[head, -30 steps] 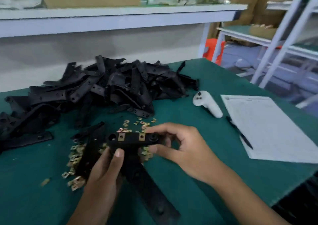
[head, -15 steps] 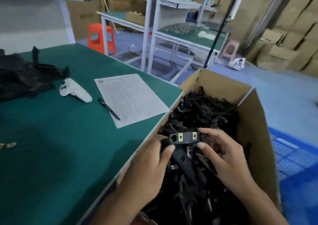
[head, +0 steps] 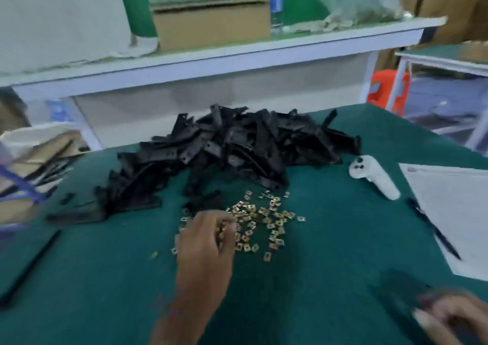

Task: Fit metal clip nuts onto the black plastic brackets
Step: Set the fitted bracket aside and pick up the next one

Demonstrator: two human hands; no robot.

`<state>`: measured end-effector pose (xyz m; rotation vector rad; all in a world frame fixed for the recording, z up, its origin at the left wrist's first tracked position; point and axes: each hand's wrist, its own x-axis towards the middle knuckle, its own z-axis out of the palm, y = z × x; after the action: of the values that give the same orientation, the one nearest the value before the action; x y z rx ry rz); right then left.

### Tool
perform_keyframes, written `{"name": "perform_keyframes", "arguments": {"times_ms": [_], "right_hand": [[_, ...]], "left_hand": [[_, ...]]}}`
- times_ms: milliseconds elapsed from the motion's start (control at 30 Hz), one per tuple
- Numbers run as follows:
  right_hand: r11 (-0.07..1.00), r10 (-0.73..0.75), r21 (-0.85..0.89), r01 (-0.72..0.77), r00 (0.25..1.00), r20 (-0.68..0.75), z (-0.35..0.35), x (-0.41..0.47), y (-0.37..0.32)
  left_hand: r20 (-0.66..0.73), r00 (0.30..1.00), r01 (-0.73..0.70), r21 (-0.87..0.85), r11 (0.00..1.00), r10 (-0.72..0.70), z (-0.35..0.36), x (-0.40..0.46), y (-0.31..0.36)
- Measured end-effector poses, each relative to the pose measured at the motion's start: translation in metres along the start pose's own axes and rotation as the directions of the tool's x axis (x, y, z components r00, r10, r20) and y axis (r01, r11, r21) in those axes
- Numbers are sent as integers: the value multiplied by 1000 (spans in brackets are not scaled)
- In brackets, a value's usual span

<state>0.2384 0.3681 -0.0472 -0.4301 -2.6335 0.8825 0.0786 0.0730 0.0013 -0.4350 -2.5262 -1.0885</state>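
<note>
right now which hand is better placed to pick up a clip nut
Left. The left hand hangs right over the clip nuts, fingers curled down among them. The right hand is blurred at the table's near right edge, far from them.

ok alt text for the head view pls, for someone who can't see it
A person's left hand reaches into scattered metal clip nuts on a green table, in front of a heap of black plastic brackets. The right hand is blurred at the lower right corner.
</note>
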Motion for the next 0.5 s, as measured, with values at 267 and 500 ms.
{"name": "perform_keyframes", "arguments": {"times_ms": [267,500], "right_hand": [[894,-372,-50,446,799,471,113,104,-130],[827,-499,-72,557,788,359,147,131,-141]], "left_hand": [[49,945,289,342,894,-324,-4,39,-89],[20,953,300,51,953,-301,-3,46,-86]]}}
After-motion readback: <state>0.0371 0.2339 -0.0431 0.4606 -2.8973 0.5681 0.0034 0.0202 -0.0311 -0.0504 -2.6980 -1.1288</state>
